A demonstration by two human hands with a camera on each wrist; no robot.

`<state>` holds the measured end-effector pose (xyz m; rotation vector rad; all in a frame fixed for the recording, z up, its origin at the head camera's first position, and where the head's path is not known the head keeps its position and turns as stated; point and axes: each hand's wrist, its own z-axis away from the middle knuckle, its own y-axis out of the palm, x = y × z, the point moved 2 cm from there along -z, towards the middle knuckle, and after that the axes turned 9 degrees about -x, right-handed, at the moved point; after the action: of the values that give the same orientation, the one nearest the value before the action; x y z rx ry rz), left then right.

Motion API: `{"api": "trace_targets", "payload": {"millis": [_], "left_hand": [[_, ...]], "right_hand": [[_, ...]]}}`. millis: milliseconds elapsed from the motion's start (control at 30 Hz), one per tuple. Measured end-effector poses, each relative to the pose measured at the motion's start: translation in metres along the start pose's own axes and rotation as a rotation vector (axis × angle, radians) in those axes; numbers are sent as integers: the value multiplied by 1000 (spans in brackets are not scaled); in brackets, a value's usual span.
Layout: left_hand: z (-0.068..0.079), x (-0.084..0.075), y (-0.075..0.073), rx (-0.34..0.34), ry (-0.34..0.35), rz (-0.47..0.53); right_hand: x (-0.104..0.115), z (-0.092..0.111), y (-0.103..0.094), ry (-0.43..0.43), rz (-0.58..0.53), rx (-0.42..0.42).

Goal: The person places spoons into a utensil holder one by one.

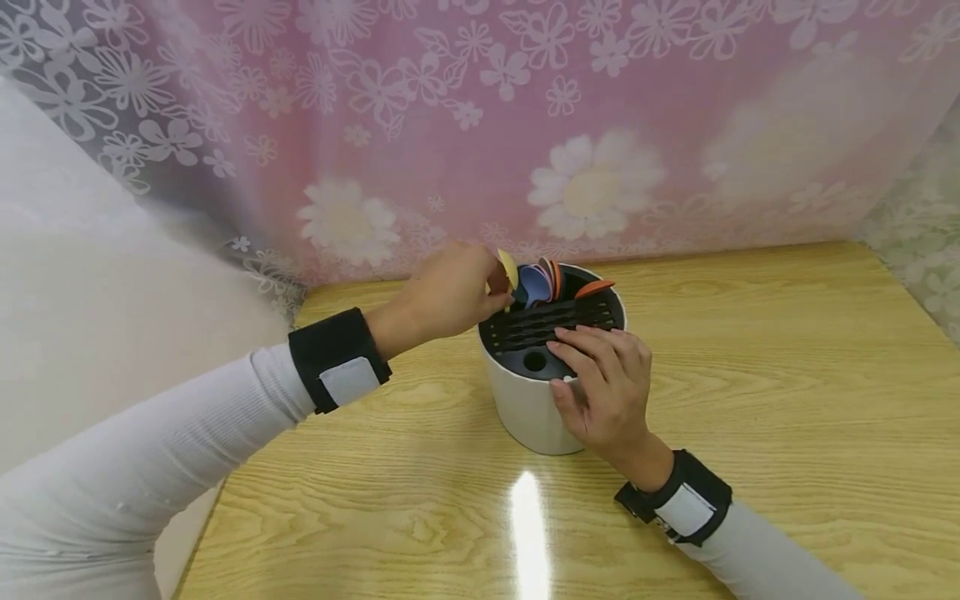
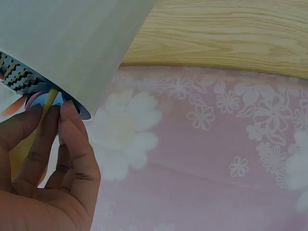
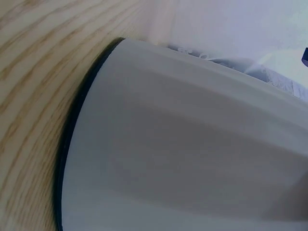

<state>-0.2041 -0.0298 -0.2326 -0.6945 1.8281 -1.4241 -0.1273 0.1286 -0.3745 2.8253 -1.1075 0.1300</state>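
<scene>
My left hand (image 1: 453, 287) is at the far left rim of a white utensil holder and pinches a yellow spoon (image 1: 509, 268). In the left wrist view the spoon's thin handle (image 2: 49, 100) runs between thumb and fingers at the holder's rim, its wider end partly hidden behind them. My right hand (image 1: 607, 387) rests on the holder's near right rim, fingers lying over the black slotted top (image 1: 513, 362). The white holder (image 1: 532, 417) stands upright on the table; its smooth wall (image 3: 183, 139) fills most of the right wrist view.
Beside the yellow spoon, a blue spoon-like utensil (image 1: 536, 283) and several orange and pink ones stand in the holder. An orange utensil (image 1: 595, 288) leans at its right. The wood-grain table (image 1: 750, 400) lies around it, with a pink flowered curtain (image 1: 450, 167) behind.
</scene>
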Motion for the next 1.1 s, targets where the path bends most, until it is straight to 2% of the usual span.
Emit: {"api": "trace_targets", "payload": {"millis": [167, 400, 567, 700, 767, 900, 1100], "left_hand": [[-2, -2, -4, 18, 11, 6], [-1, -5, -17, 40, -30, 6], [-1, -3, -18, 5, -41, 16], [0, 4, -15, -73, -56, 83], [1, 10, -11, -117, -65, 132], [4, 28, 5, -154, -102, 277], [8, 54, 43, -154, -165, 643]], "right_hand": [[0, 0, 0, -2, -5, 1], [-1, 1, 0, -6, -4, 5], [-2, 2, 0, 3, -8, -2], [-4, 1, -1, 61, -40, 4], [-7, 0, -1, 106, -68, 20], [-14, -2, -4, 194, -120, 90], [-23, -4, -6, 278, -214, 152]]}}
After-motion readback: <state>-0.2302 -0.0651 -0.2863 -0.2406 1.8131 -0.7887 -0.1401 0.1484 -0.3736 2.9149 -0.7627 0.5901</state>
